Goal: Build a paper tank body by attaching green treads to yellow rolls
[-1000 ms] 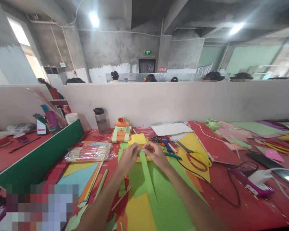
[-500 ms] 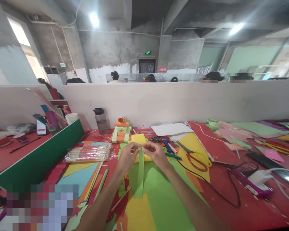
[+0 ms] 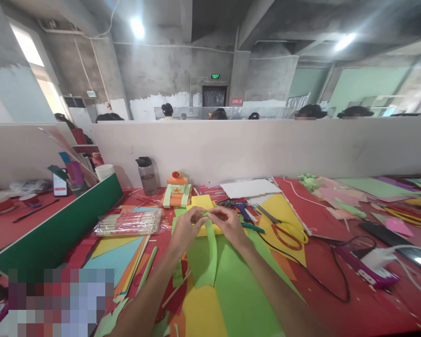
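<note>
A green paper strip (image 3: 211, 252) hangs down from between my hands, its lower end over green and yellow sheets. My left hand (image 3: 188, 224) pinches the upper end of the strip with thumb and fingers. Facing it, my right hand (image 3: 228, 223) pinches the same end, fingertips almost touching those of the left. The very end at the fingertips is mostly hidden. Beneath lie a large green sheet (image 3: 242, 285) and a yellow sheet (image 3: 203, 311). Just behind my hands is a yellow paper piece (image 3: 202, 202).
Scissors (image 3: 284, 227) with red and yellow handles lie right of my hands, near a blue glue gun (image 3: 243, 210) and black cable. Left are a wrapped bundle of sticks (image 3: 129, 222) and a green board (image 3: 59, 224). An orange paper model (image 3: 177, 192) and a bottle (image 3: 147, 177) stand behind.
The hanging green strip has swung right and now curves, where it hung nearly straight before. Both hands stay in almost the same place, still pinching its top.
</note>
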Tool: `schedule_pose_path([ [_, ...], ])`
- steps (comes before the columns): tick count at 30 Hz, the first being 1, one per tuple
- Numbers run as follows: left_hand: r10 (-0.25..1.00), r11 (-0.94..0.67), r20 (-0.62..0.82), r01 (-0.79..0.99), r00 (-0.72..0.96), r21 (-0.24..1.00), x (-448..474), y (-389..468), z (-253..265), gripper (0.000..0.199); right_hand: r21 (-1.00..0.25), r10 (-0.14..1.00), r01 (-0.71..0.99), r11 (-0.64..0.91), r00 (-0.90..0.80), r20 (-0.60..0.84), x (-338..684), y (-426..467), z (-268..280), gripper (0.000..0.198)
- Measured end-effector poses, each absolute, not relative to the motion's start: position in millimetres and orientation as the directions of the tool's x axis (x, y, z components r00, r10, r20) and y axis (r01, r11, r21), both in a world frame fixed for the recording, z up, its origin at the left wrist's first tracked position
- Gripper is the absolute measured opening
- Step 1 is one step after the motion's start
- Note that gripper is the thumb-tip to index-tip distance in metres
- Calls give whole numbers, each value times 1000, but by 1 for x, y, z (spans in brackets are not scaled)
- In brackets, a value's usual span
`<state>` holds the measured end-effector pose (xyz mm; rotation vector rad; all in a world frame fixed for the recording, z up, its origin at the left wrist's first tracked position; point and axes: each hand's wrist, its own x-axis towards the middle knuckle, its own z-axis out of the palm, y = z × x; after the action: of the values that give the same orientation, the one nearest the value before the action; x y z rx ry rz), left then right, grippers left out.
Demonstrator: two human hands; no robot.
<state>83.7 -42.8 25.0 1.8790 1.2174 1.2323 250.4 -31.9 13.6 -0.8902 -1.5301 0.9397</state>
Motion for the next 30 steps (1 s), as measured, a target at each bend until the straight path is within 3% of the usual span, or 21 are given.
schedule_pose_path([
  [16, 932, -361, 338, 345, 126, 866, 83, -41, 25, 27, -900, 894, 62, 431, -166, 416, 250, -30, 11, 27],
  [30, 935, -354, 326, 448, 140, 821, 80, -41, 27, 26, -895, 894, 108, 433, -183, 410, 249, -30, 7, 21],
])
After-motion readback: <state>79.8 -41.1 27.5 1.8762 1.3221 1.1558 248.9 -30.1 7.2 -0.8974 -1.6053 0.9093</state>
